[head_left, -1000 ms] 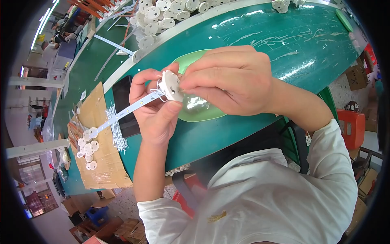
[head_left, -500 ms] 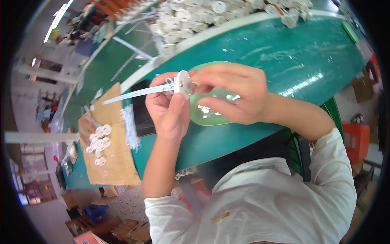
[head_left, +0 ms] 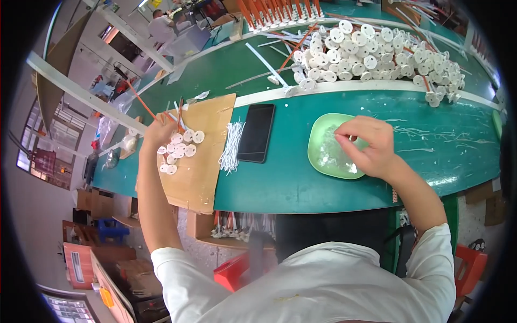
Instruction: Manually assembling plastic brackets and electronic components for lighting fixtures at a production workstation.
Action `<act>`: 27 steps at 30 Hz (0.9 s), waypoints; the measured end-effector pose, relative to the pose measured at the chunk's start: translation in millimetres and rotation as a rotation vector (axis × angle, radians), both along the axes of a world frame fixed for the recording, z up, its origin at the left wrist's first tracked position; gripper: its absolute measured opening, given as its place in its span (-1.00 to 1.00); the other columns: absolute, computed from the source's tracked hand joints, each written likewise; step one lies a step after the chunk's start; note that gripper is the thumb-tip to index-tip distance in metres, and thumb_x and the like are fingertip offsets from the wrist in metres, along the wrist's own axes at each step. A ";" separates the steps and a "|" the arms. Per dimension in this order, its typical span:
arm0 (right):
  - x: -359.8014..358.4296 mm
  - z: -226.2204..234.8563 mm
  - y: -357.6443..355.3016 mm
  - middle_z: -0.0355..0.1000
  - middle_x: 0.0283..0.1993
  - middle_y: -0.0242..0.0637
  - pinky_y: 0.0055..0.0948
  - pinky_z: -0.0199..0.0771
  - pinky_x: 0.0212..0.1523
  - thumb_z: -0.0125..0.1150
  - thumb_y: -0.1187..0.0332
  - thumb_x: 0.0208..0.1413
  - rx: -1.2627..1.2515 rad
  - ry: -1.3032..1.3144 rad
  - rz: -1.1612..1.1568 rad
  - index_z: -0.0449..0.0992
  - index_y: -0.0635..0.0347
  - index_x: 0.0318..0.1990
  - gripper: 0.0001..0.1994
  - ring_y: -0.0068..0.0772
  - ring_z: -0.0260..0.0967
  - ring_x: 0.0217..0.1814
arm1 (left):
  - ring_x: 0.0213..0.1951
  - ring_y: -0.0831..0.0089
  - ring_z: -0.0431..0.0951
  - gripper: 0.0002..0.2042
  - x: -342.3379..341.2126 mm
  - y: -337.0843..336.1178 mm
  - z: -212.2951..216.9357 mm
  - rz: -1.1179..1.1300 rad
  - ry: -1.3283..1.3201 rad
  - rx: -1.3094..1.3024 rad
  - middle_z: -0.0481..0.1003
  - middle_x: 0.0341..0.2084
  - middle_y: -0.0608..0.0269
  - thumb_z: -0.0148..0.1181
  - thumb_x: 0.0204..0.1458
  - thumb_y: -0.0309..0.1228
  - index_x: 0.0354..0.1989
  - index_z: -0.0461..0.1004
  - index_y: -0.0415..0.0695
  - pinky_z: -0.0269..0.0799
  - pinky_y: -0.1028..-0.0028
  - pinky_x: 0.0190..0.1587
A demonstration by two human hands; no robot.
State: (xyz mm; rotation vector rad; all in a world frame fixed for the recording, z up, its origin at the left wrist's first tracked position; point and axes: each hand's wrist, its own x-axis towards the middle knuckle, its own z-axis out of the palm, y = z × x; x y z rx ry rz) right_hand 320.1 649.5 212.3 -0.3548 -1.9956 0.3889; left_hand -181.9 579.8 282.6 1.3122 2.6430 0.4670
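My left hand (head_left: 160, 131) is at the far left over a sheet of brown cardboard (head_left: 196, 185), its fingers closed round a long orange strip (head_left: 141, 100) that slants up and left. Beside it on the cardboard lie several white discs with small holes (head_left: 189, 150); the hand partly hides the pile. My right hand (head_left: 371, 144) is over a light green tray (head_left: 314, 141), thumb and forefinger pinched together. Whatever is between those fingertips is too small to make out. Small clear pieces (head_left: 336, 153) lie in the tray.
A black phone (head_left: 257, 132) and a bundle of thin white ties (head_left: 232, 146) lie between cardboard and tray. Behind a pale raised ledge (head_left: 371, 86) is a large heap of white discs (head_left: 361, 54) with strips. Orange strips (head_left: 274, 12) stand in a row farther back.
The hands have parted. My left hand has gone left to the cardboard, without the white disc and pale strip, and now grips an orange one. My right hand is over the tray. The view has shifted.
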 end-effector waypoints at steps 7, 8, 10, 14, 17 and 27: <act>-2.9 -2.0 13.3 0.55 -0.46 -0.28 -0.52 0.39 -0.54 0.27 0.56 -0.04 -0.068 -0.027 -0.048 0.59 0.23 -0.41 -0.96 -0.42 0.44 -0.52 | -0.21 0.03 0.64 -0.52 29.2 4.7 5.8 0.133 0.436 -0.140 0.61 -0.33 -0.09 0.27 -0.17 0.03 -0.25 0.56 -0.16 0.56 0.16 -0.20; -2.6 1.0 16.8 0.55 -0.46 -0.28 -0.52 0.39 -0.54 0.27 0.56 -0.04 -0.052 -0.033 -0.063 0.59 0.23 -0.41 -0.96 -0.42 0.44 -0.52 | -0.21 0.04 0.65 -0.49 47.9 3.9 10.2 0.228 0.591 -0.147 0.60 -0.35 -0.11 0.30 -0.17 0.08 -0.25 0.58 -0.14 0.56 0.15 -0.23; -11.3 9.3 23.5 0.56 -0.42 -0.31 -0.44 0.44 -0.44 0.30 0.54 -0.05 -0.115 -0.133 -0.150 0.60 0.19 -0.38 -0.94 -0.37 0.47 -0.42 | -0.31 0.04 0.64 -0.46 85.1 9.1 11.2 0.126 0.598 0.121 0.59 -0.44 -0.10 0.29 -0.10 0.13 -0.27 0.59 -0.17 0.53 0.19 -0.30; -60.7 6.3 74.1 0.55 -0.36 -0.36 -0.31 0.47 -0.22 0.38 0.47 -0.15 0.253 -0.270 -0.204 0.60 0.13 -0.34 -0.84 -0.25 0.47 -0.27 | -0.53 0.52 0.50 -0.58 177.7 49.1 -26.9 -0.278 -0.024 0.812 0.56 -0.61 0.14 0.20 0.15 -0.09 -0.40 0.58 -0.30 0.39 0.47 -0.40; -109.9 -4.0 109.7 0.55 -0.34 -0.36 -0.30 0.46 -0.17 0.40 0.42 -0.19 0.427 -0.442 -0.261 0.61 0.10 -0.33 -0.81 -0.21 0.46 -0.24 | -0.49 0.54 0.49 -0.61 218.4 85.7 -62.9 -0.314 -0.561 0.941 0.55 -0.59 0.15 0.13 0.21 -0.16 -0.43 0.54 -0.31 0.38 0.48 -0.40; -51.5 21.7 52.8 0.58 -0.23 -0.27 -0.28 0.50 -0.27 0.37 0.53 -0.15 0.258 -0.175 -0.006 0.64 0.15 -0.21 -0.74 -0.22 0.50 -0.29 | -0.48 0.57 0.56 -0.67 271.2 58.8 -87.1 -0.666 -0.817 0.699 0.63 -0.45 0.18 0.10 0.23 -0.20 -0.15 0.58 -0.27 0.49 0.52 -0.35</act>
